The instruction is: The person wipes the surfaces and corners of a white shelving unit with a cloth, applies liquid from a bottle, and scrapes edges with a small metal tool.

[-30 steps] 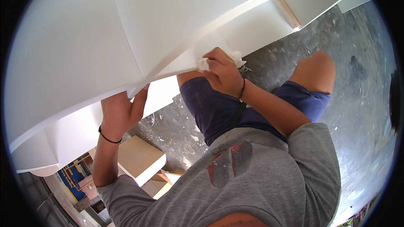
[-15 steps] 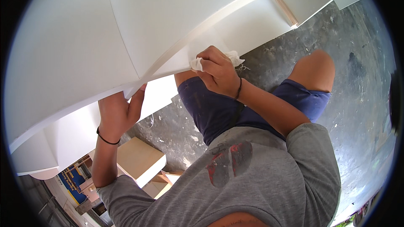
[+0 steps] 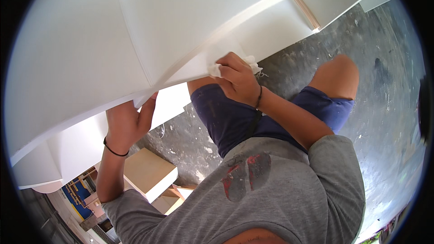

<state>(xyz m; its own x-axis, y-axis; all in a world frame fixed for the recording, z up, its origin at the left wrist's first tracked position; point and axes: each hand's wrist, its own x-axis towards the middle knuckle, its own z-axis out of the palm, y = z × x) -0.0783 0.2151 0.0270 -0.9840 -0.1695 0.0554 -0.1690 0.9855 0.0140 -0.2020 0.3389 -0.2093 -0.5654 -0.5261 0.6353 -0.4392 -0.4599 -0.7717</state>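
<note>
A large white furniture unit of joined panels fills the upper left, its long front edge crossing the view at a slant. My right hand is closed round a crumpled white rag, close to the unit's inner panel. Frayed threads hang from the rag's right end. Farther left, my left hand reaches up under the front edge and grips an upright white panel there. Its thumb shows on the near side, while the other fingers are mostly hidden behind the panel.
A wooden strip runs along the unit's inside at the upper right. A box-like wooden piece with a light top stands below my left forearm. The dark, paint-spotted floor stretches to the right, around my bent knees.
My right hand has shifted slightly right and down with the rag. My left hand stays in place at the panel.
</note>
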